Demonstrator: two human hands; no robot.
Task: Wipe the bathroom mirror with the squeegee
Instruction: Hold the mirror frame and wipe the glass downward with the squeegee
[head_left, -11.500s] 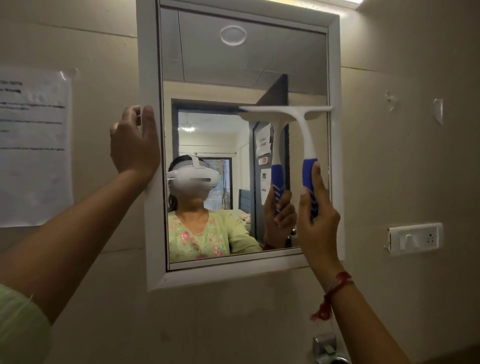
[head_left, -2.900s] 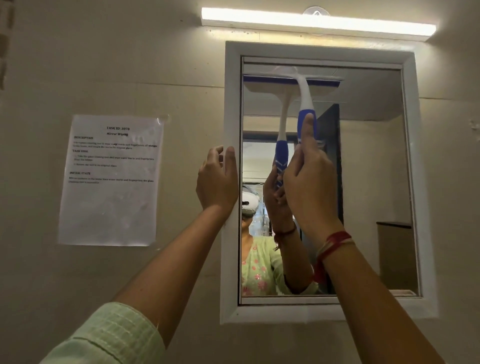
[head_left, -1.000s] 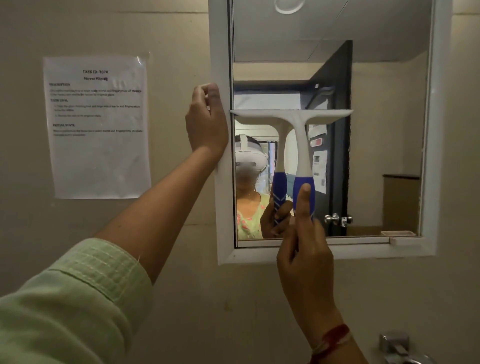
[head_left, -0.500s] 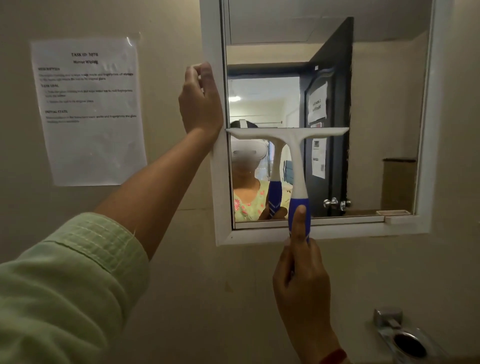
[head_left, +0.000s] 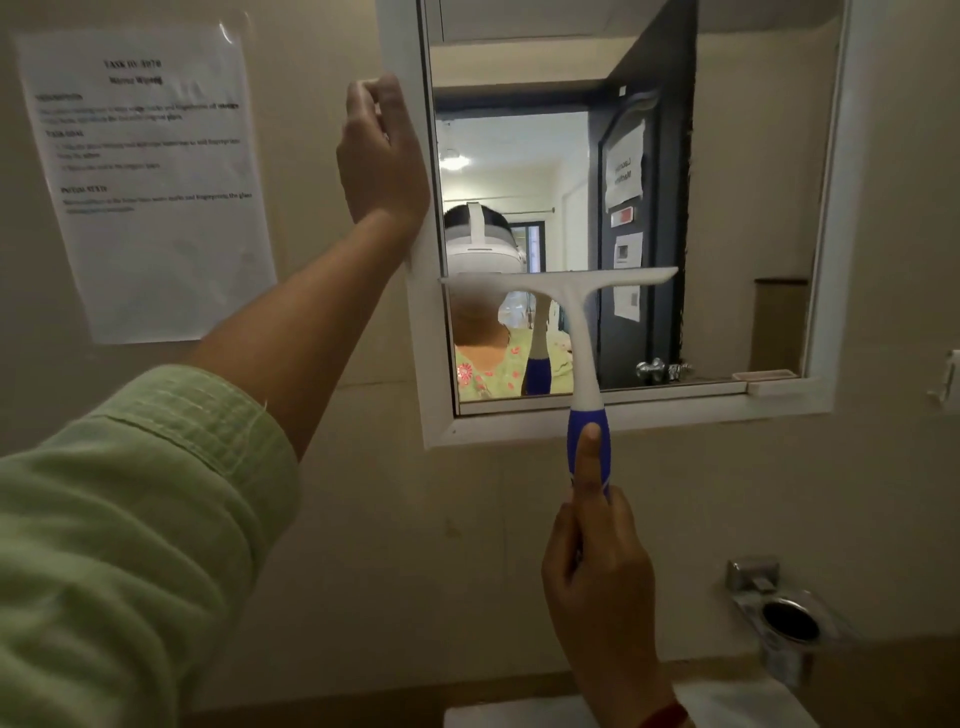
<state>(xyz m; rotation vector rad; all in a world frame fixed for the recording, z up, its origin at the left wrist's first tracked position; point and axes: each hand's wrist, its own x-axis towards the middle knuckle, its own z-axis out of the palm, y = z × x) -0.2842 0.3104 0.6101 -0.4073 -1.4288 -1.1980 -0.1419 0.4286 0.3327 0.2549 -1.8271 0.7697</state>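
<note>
Head view shows the squeegee (head_left: 579, 332) as a T-shaped tool: a long white blade bar across the top, a white neck that narrows downward, and a blue grip at the bottom. Its blade lies level against the glass of the mirror (head_left: 727, 208), in the lower half of the pane, with the bar's left end at the mirror's left inner edge and its right end about midway across the glass. The neck crosses the mirror's white bottom frame, so the blue grip hangs below the mirror, in front of the beige wall. The right hand (head_left: 597, 577) is below the mirror and closed around that blue grip, fingers wrapped, with one digit stretched straight up along the front of the handle. The blade bar is well above this hand, the grip inside it. The left hand (head_left: 382, 156) is curled over the outer edge of the mirror's left frame, gripping it, higher than the blade. A printed paper sheet (head_left: 145, 176) is stuck on the wall left of the mirror, and a metal holder (head_left: 779, 608) is fixed to the wall below the mirror's right corner.
</note>
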